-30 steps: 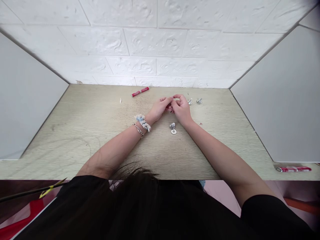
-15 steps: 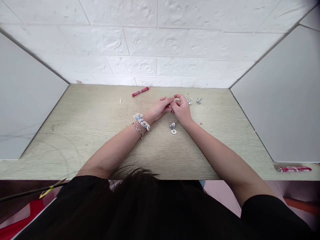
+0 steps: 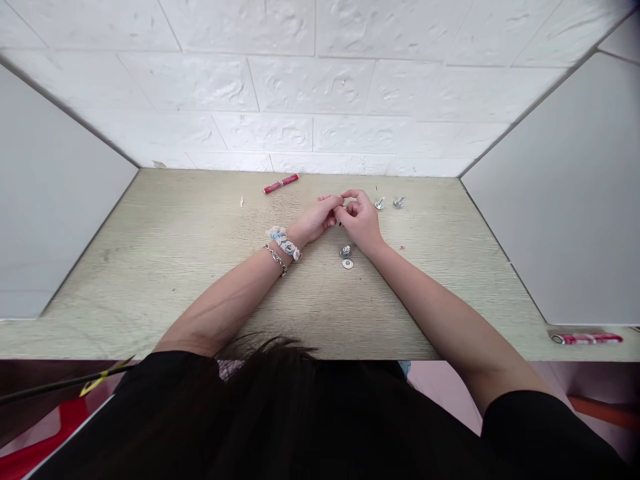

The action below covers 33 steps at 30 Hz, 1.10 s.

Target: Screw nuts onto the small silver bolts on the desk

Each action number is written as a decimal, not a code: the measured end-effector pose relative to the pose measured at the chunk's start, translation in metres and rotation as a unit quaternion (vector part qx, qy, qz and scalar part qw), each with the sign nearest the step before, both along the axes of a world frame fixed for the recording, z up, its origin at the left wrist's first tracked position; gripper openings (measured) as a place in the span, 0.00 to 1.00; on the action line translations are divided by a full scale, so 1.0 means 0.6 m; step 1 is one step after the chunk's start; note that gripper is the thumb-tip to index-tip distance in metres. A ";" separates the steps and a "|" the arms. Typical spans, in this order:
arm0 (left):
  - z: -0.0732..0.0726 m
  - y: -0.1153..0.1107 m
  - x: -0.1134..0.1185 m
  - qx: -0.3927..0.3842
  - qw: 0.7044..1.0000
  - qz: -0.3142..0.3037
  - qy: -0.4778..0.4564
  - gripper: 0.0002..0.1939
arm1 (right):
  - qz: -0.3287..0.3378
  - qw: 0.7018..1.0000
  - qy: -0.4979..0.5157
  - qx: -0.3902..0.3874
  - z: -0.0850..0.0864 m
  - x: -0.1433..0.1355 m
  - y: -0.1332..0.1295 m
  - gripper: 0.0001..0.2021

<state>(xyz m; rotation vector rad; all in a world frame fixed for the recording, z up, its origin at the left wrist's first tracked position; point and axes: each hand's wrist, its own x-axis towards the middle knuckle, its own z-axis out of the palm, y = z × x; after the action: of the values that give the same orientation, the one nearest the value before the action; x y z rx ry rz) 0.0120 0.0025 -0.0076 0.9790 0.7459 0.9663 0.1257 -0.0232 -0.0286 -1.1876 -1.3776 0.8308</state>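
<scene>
My left hand [image 3: 319,219] and my right hand [image 3: 362,220] meet fingertip to fingertip over the middle of the wooden table [image 3: 320,307]. The fingers of both are closed in a pinch; what they hold is small and mostly hidden, with a dark tip showing just below them. Below my right hand stands a small silver metal part [image 3: 345,251], with a flat ring washer [image 3: 348,264] lying just in front of it. Two more silver metal parts, one nearer [image 3: 379,203] and one farther right [image 3: 399,202], lie to the right of my right hand.
A red tube [image 3: 281,184] lies near the white brick wall [image 3: 280,83]. Another red tube [image 3: 587,339] is at the front right edge. A small pale scrap [image 3: 242,201] lies at left. Grey panels [image 3: 575,200] flank the table on both sides.
The fingers of my right hand have shifted slightly left and uncovered more of the nearer metal part at right. My left hand has barely moved.
</scene>
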 end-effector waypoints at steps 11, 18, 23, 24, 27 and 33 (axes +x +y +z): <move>0.016 -0.012 0.006 -0.019 0.996 0.089 -0.006 0.15 | 0.018 0.997 0.068 0.018 0.001 -0.002 -0.001 0.11; 0.010 -0.007 0.006 -0.032 0.990 0.137 -0.021 0.12 | 0.011 1.000 0.015 0.022 -0.016 0.003 0.012 0.10; 0.009 -0.005 0.005 -0.036 0.989 0.141 -0.019 0.11 | 0.016 1.000 0.009 0.014 -0.016 0.004 0.014 0.15; 0.009 -0.005 0.005 -0.036 0.989 0.140 -0.014 0.12 | 0.015 1.000 0.012 0.012 -0.015 0.003 0.014 0.16; 0.008 -0.006 0.007 -0.030 0.991 0.133 0.006 0.12 | 0.007 1.000 0.012 0.003 -0.012 0.003 0.013 0.18; 0.004 -0.007 0.011 0.007 0.993 0.101 0.058 0.14 | -0.010 1.000 0.004 -0.006 -0.010 0.003 0.012 0.20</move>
<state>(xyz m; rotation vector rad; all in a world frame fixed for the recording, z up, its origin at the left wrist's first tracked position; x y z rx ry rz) 0.0184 -0.0014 -0.0054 0.9929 0.9503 1.0972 0.1276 -0.0163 -0.0346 -1.2043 -1.3548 0.8298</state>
